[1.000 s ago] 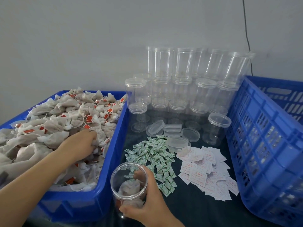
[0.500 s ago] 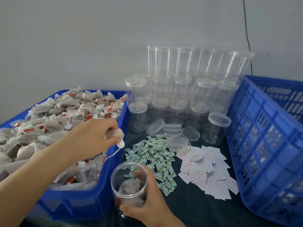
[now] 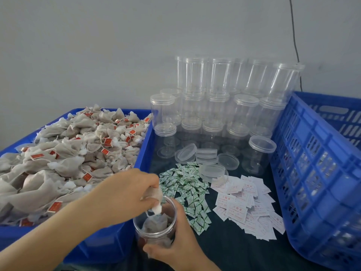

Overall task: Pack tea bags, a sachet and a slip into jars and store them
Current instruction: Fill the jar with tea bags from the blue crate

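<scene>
**Two hands at one clear jar**

Two bare hands meet at the open clear plastic jar (image 3: 155, 222), which stands on the dark cloth just beside the blue plastic tub (image 3: 143, 147). Reaching across from the tub, the left hand (image 3: 125, 194) pinches a soft beige mesh tea bag (image 3: 156, 195) above the jar's mouth. Curled fingers of the right hand (image 3: 175, 243) grip the jar's smooth wall. More limp bags lie inside it.

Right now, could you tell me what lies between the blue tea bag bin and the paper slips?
In the head view, the green-and-white sachets lie heaped between bin and slips.
</scene>
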{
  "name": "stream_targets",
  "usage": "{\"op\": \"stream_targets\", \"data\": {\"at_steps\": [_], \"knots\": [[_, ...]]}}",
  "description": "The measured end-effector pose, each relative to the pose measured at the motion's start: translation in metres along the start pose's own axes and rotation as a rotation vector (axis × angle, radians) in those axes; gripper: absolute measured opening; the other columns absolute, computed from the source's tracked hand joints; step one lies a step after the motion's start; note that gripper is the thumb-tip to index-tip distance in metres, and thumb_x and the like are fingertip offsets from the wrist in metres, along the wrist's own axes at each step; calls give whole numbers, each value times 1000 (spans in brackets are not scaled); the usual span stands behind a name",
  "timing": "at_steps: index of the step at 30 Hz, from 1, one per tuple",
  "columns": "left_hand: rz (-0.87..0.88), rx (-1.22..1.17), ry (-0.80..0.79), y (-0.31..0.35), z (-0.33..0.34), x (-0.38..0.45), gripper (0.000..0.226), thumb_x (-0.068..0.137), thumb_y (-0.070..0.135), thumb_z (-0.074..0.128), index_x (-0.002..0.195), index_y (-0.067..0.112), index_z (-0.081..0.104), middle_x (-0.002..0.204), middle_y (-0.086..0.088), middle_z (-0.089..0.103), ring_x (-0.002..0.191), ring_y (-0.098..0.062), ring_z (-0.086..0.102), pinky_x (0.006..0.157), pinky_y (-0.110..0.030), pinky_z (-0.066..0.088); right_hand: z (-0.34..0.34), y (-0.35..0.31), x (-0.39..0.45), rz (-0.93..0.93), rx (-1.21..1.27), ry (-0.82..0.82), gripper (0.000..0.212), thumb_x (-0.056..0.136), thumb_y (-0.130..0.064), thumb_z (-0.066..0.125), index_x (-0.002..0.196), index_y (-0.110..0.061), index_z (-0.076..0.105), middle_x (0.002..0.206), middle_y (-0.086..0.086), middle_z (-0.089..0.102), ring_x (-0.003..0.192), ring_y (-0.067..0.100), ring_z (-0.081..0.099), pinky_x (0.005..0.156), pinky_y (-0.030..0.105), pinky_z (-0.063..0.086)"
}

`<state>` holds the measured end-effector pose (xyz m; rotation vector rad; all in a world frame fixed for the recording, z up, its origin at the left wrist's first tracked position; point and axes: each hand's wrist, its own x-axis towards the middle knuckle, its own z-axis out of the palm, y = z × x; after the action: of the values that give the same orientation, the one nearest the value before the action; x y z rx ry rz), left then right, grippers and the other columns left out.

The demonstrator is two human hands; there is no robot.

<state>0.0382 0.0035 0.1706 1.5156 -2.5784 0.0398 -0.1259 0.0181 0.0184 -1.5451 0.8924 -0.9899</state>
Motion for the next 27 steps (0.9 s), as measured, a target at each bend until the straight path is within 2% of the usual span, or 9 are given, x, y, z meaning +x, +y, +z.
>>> {"op": "stream_targets", "data": {"at_steps": [5, 8, 10, 13, 17, 19, 20, 23, 27], "knots": [[11, 82, -158, 8, 15, 2, 14, 90, 42, 51, 95, 30, 51, 91, 12, 54, 90, -5, 46, 74, -25, 41, -1, 2, 1, -14, 22, -7, 99, 63, -18, 88, 143, -37, 34, 139, 0, 48, 119, 13, 61, 84, 26, 57], [21, 116, -223, 15, 18, 5, 10, 90, 35, 50, 88, 25, 49, 91, 9, 55, 93, -11, 52, 72, -29, 42, -2, 5, 2, -26, 9, -8, 101, 63, -20, 90, 143, -41, 33, 139, -4, 49, 118, 15, 61, 86, 30, 57], [20, 130, -270, 21, 18, 9, 7, 90, 30, 51, 93, 24, 53, 96, 7, 57, 95, -14, 55, 72, -30, 43, -1, 8, 4, -47, 4, -10, 99, 64, -19, 89, 142, -46, 33, 139, -7, 51, 121, 14, 60, 88, 32, 58], [24, 130, -359, 29, 18, 12, 10, 88, 22, 52, 95, 20, 59, 97, 3, 61, 91, -18, 59, 75, -34, 48, 0, 10, 6, -44, 0, -8, 95, 67, -16, 88, 134, -58, 36, 133, -18, 56, 119, 8, 61, 88, 23, 55], [34, 125, -431, 35, 20, 15, 13, 88, 19, 48, 90, 14, 59, 88, -1, 59, 79, -19, 55, 66, -30, 43, 1, 15, 5, -70, -135, 23, 90, 66, -44, 85, 136, -60, 31, 139, -29, 48, 126, -5, 51, 99, 17, 48], [38, 108, -468, 36, 20, 18, 13, 89, 18, 46, 86, 15, 58, 80, 1, 54, 72, -17, 48, 57, -23, 35, 1, 19, 6, -63, -142, 14, 93, 65, -44, 87, 138, -59, 30, 139, -26, 50, 125, -3, 53, 98, 19, 49], [38, 96, -496, 36, 21, 19, 14, 90, 17, 45, 86, 15, 59, 78, 2, 52, 71, -16, 46, 54, -21, 32, 1, 20, 6, -40, -119, 4, 98, 65, -40, 88, 140, -59, 28, 138, -22, 53, 123, 2, 57, 98, 25, 52], [40, 62, -604, 35, 22, 25, 19, 92, 18, 46, 94, 11, 64, 87, -3, 59, 73, -16, 47, 55, -21, 32, 0, 21, 8, 23, -60, -22, 112, 64, -32, 91, 146, -57, 19, 130, -13, 62, 106, 15, 70, 92, 40, 57], [34, 35, -682, 35, 26, 30, 19, 94, 17, 49, 102, 9, 65, 98, -7, 64, 77, -16, 47, 56, -21, 32, 1, 17, 9, 11, -93, 1, 112, 62, -30, 90, 142, -62, 20, 127, -12, 64, 104, 11, 70, 88, 30, 57]]}}
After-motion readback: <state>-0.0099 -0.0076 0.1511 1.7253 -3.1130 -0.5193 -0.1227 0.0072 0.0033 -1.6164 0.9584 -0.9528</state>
